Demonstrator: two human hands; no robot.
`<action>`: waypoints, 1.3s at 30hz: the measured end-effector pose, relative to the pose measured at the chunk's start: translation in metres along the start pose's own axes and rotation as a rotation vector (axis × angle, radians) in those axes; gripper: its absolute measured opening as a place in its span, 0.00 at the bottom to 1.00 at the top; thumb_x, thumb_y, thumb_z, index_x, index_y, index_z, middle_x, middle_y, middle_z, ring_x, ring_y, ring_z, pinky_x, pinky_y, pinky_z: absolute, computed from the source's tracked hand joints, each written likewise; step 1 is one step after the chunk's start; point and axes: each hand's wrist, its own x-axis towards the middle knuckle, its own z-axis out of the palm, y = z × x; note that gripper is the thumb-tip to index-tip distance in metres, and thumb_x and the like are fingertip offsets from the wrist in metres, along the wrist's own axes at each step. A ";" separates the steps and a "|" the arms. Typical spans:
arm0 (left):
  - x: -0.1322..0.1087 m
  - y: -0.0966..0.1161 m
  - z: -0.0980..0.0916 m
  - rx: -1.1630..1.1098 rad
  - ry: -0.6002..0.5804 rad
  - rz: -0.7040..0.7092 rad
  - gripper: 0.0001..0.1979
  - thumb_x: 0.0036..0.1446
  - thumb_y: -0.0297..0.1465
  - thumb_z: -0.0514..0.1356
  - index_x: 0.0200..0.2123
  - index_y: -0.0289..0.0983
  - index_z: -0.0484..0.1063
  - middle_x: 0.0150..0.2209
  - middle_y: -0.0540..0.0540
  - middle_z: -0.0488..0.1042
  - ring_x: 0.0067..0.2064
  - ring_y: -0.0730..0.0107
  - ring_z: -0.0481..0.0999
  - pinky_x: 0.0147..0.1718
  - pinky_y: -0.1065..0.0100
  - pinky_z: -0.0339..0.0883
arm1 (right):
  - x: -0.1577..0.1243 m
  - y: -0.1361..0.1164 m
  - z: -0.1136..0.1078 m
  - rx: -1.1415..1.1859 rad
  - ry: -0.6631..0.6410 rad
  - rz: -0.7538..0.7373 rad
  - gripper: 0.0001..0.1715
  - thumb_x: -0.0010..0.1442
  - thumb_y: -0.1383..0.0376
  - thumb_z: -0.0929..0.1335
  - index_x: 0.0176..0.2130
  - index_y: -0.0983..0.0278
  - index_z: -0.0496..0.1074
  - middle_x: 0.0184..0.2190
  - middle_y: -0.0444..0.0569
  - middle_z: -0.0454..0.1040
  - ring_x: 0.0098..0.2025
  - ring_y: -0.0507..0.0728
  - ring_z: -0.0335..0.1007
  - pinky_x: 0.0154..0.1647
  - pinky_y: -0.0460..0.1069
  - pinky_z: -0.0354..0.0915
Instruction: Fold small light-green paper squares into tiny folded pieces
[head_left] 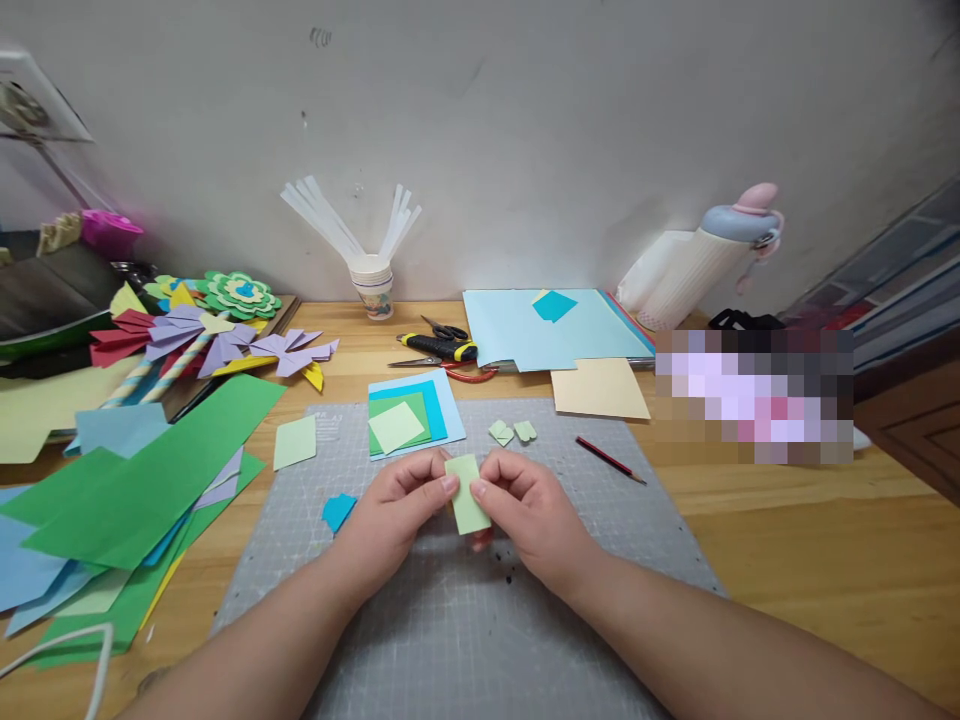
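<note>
Paper slip [466, 508] pinched over the mat [480, 640].
Left hand [409, 495] and right hand [529, 505] each nip a long edge, thumbs on top; its long axis points away from the body, far end leaning left. Behind, a cup [373, 292] holds white strips [321, 215]. The mat extends nearer than the hands.

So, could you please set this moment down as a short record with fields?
Left hand: pinches the light green paper rectangle at its left side
Right hand: pinches its right side
Work surface: grey gridded cutting mat on a wooden table
Beyond the hands: two small folded light green paper pieces
Right of the hands: dark red pencil
Table back: printed paper cup holding white strips
</note>
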 end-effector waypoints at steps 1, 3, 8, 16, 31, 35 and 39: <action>0.000 0.000 0.000 0.040 0.010 0.018 0.13 0.58 0.35 0.56 0.22 0.38 0.63 0.25 0.52 0.68 0.29 0.71 0.69 0.32 0.69 0.62 | 0.000 0.000 0.000 0.008 -0.009 0.003 0.14 0.54 0.60 0.68 0.23 0.62 0.62 0.19 0.40 0.66 0.19 0.49 0.63 0.22 0.46 0.66; -0.001 -0.001 -0.001 0.149 0.047 0.067 0.14 0.59 0.34 0.55 0.21 0.37 0.64 0.25 0.52 0.67 0.30 0.72 0.67 0.32 0.70 0.60 | -0.001 0.000 0.001 0.018 -0.021 0.005 0.14 0.54 0.60 0.68 0.23 0.62 0.62 0.18 0.40 0.66 0.19 0.49 0.62 0.22 0.46 0.66; -0.002 -0.001 -0.003 0.342 0.106 0.174 0.16 0.58 0.33 0.53 0.19 0.37 0.64 0.25 0.51 0.65 0.30 0.70 0.65 0.33 0.69 0.58 | -0.002 -0.003 0.002 0.016 -0.058 0.009 0.14 0.53 0.60 0.68 0.22 0.62 0.62 0.18 0.40 0.66 0.19 0.50 0.63 0.21 0.46 0.65; 0.004 -0.002 -0.006 0.202 0.130 0.083 0.18 0.60 0.37 0.47 0.21 0.38 0.65 0.24 0.50 0.64 0.27 0.69 0.60 0.29 0.68 0.55 | -0.001 0.002 0.001 0.016 0.009 -0.016 0.14 0.55 0.61 0.67 0.23 0.62 0.62 0.18 0.40 0.66 0.20 0.49 0.63 0.22 0.45 0.65; 0.002 -0.004 -0.003 0.331 0.145 0.035 0.14 0.59 0.36 0.53 0.23 0.37 0.59 0.21 0.55 0.62 0.26 0.75 0.60 0.27 0.73 0.55 | 0.003 0.004 0.000 -0.052 -0.004 0.023 0.13 0.56 0.61 0.66 0.24 0.64 0.62 0.17 0.40 0.69 0.19 0.48 0.66 0.23 0.44 0.65; 0.001 0.000 0.001 0.364 0.141 0.048 0.16 0.59 0.37 0.52 0.21 0.37 0.58 0.20 0.55 0.63 0.24 0.76 0.60 0.25 0.73 0.54 | 0.002 0.007 -0.001 -0.015 -0.010 0.019 0.13 0.56 0.62 0.66 0.24 0.64 0.62 0.17 0.40 0.70 0.19 0.48 0.66 0.23 0.44 0.64; 0.001 0.002 0.003 0.333 0.103 0.037 0.17 0.60 0.38 0.51 0.21 0.38 0.57 0.17 0.56 0.64 0.21 0.76 0.60 0.23 0.73 0.52 | 0.002 0.008 -0.001 0.017 -0.024 0.026 0.13 0.56 0.61 0.66 0.24 0.64 0.63 0.17 0.41 0.70 0.18 0.48 0.66 0.23 0.44 0.63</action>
